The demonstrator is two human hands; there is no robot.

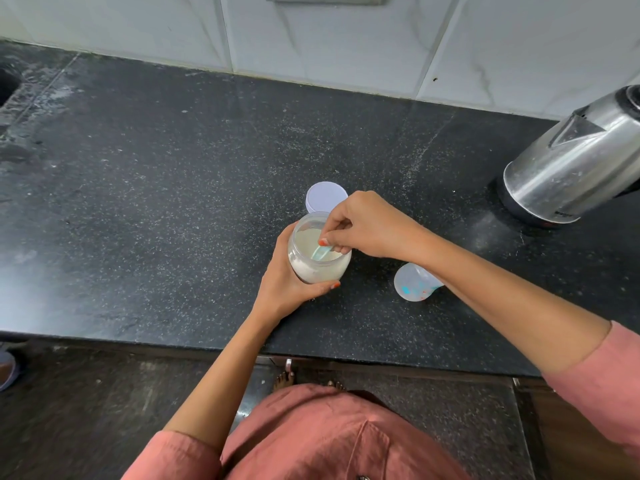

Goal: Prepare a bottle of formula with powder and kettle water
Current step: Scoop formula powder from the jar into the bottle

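A salmon-pink garment (325, 441) is being seen closest to the lens, at 6 o'clock, with both forearms reaching up from it over the black speckled desk (173, 202). Near the centre, a clear jar (318, 261) partly filled with pale powder (308, 242) is being gripped by the left hand (287, 282), whose fingers are being curled closely round its side from 7 o'clock, the thumb pressed along the lower wall. The right hand (367, 226) is being held over the jar's open mouth, its fingers pinched shut on the handle of a pale blue-green scoop (320, 253) that is being dipped into the powder. The jar's white lid (325, 199) is lying flat on the desk just beyond the jar, at 12 o'clock. A translucent bottle (412, 282) is standing open at 3 o'clock of the jar, partly covered by the right forearm. A steel kettle (575, 161) on its dark base is sitting well apart at 2 o'clock, beside the pale tiled wall (346, 39).
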